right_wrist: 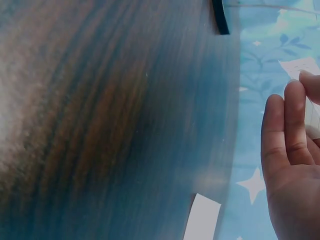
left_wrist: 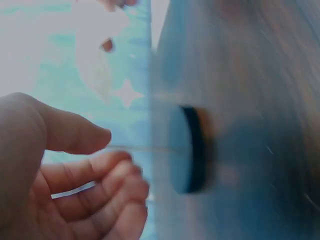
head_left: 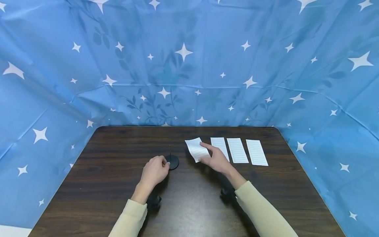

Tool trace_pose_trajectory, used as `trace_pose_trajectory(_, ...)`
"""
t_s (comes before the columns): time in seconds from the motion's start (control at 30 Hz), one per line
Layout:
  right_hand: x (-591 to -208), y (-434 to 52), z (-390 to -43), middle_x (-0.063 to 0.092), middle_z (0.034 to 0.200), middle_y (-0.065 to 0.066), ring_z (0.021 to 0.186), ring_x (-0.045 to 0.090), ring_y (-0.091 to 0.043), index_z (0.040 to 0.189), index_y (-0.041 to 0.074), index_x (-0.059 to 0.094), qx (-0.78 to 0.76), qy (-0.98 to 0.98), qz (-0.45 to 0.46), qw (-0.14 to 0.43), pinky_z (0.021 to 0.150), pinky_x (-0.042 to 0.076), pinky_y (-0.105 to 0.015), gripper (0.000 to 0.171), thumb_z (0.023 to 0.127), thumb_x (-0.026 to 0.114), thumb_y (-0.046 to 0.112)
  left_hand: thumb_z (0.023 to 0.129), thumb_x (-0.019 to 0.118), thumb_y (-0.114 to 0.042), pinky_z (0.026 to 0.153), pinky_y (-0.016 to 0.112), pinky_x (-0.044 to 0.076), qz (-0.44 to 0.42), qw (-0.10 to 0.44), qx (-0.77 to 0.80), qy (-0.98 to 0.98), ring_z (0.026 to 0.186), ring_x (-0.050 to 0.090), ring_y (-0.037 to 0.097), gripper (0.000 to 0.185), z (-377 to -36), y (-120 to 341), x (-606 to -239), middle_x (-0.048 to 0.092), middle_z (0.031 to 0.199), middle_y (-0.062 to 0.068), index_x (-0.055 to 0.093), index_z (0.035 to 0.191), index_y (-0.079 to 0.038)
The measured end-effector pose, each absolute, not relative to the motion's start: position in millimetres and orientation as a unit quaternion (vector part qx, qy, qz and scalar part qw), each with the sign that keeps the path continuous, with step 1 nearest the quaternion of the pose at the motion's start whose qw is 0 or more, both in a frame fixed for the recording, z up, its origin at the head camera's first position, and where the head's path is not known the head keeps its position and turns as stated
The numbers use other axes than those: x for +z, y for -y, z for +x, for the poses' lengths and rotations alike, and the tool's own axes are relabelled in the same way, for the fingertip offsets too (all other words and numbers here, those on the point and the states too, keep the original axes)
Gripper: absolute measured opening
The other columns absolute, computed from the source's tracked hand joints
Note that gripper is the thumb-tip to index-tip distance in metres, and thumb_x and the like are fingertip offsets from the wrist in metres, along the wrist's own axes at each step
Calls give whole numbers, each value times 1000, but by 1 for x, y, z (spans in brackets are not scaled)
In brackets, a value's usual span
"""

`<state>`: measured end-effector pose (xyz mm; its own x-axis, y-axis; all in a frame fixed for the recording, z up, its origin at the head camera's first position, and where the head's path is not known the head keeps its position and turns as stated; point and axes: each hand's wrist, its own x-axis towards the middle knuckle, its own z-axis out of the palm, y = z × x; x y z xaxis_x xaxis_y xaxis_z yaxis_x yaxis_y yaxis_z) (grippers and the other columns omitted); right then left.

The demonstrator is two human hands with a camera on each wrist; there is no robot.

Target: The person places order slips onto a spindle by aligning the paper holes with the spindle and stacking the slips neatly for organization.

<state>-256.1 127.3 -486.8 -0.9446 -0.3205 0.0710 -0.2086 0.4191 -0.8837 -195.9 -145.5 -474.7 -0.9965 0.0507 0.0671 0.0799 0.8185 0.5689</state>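
Holding a small lined paper slip [head_left: 196, 149] just right of centre in the head view, the right hand [head_left: 215, 160] has it pinched between thumb and fingers, and the slip is lifted off the table and tilted a bit. In the right wrist view you only catch the fingers [right_wrist: 285, 135] at the right edge with a bit of the slip [right_wrist: 302, 67] poking up behind them.

The left hand [head_left: 155, 170] sits a little left of centre, fingers loosely curled and not gripping anything, fingertips right next to the round black base of a spike stand [head_left: 172, 161]. Can't tell if it's actually touching the base or just beside it. The left wrist view is blurry, but you can see the relaxed fingers [left_wrist: 95, 175] at lower left and the dark disc of the stand [left_wrist: 190, 150] in the middle with its thin pin running toward the thumb.

Further right of the held slip, three more slips [head_left: 238, 150] lie flat in a row on the dark wood table [head_left: 118, 197], near its far edge. All around the table hangs a blue cloth with white stars [head_left: 183, 65].
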Motion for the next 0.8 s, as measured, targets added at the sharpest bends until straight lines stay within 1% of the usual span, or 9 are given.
trace_pose_trajectory(0.07, -486, -127, -253, 63, 126, -17, 92, 64, -24, 148, 6, 52, -518, -838, -165, 52, 75, 53, -32, 66, 87, 78, 9, 100, 64, -21, 53, 35, 41, -56, 24, -331, 942, 55, 49, 18, 19, -192, 141, -468, 53, 67, 0, 65, 83, -12)
trace_pose_trajectory(0.13, -484, -126, -249, 63, 125, -16, 91, 64, -23, 148, 7, 52, -521, -835, -171, 51, 74, 53, -32, 66, 87, 79, 9, 100, 64, -21, 54, 33, 39, -78, 16, -368, 926, 53, 47, 15, 21, -190, 135, -462, 52, 64, -2, 67, 82, -13)
trace_pose_trajectory(0.23, -482, -125, -244, 63, 124, -15, 90, 64, -23, 148, 8, 52, -523, -832, -179, 51, 74, 53, -33, 66, 88, 79, 10, 101, 63, -25, 59, 33, 43, -97, -3, -413, 906, 60, 50, 13, 20, -189, 126, -457, 57, 69, -4, 73, 91, -12)
trace_pose_trajectory(0.3, -480, -124, -241, 64, 123, -15, 90, 64, -23, 149, 9, 51, -524, -831, -181, 53, 74, 54, -34, 67, 88, 78, 10, 102, 62, -28, 64, 34, 46, -97, -14, -438, 894, 67, 54, 13, 22, -189, 121, -457, 63, 77, -3, 75, 98, -10)
trace_pose_trajectory(0.4, -477, -124, -237, 63, 124, -15, 90, 65, -24, 149, 8, 51, -523, -830, -185, 54, 75, 54, -35, 67, 88, 78, 10, 103, 60, -31, 70, 35, 51, -91, -29, -482, 871, 76, 62, 16, 27, -191, 115, -459, 71, 89, 5, 74, 105, -8)
trace_pose_trajectory(0.53, -475, -124, -234, 64, 124, -15, 89, 64, -24, 149, 8, 51, -520, -831, -193, 47, 74, 54, -35, 67, 88, 79, 11, 104, 58, -30, 78, 38, 55, -80, -51, -548, 831, 88, 71, 25, 33, -195, 109, -462, 73, 100, 17, 72, 112, -1)
trace_pose_trajectory(0.6, -474, -125, -232, 64, 123, -15, 89, 64, -23, 149, 8, 51, -522, -829, -195, 47, 74, 54, -34, 67, 88, 79, 11, 105, 57, -27, 80, 39, 57, -73, -59, -576, 812, 92, 72, 30, 35, -197, 106, -463, 72, 102, 21, 70, 115, 3)
trace_pose_trajectory(0.67, -475, -125, -230, 64, 123, -16, 88, 64, -23, 149, 7, 50, -525, -826, -197, 49, 73, 53, -34, 68, 88, 79, 11, 105, 57, -25, 81, 39, 57, -63, -64, -596, 798, 93, 72, 31, 36, -198, 104, -464, 71, 104, 24, 67, 118, 7)
trace_pose_trajectory(0.8, -476, -125, -228, 64, 123, -16, 89, 64, -23, 150, 8, 50, -533, -821, -197, 58, 73, 53, -34, 67, 89, 79, 11, 104, 58, -22, 81, 38, 58, -49, -65, -626, 776, 92, 71, 33, 33, -201, 100, -467, 70, 103, 26, 68, 116, 8)
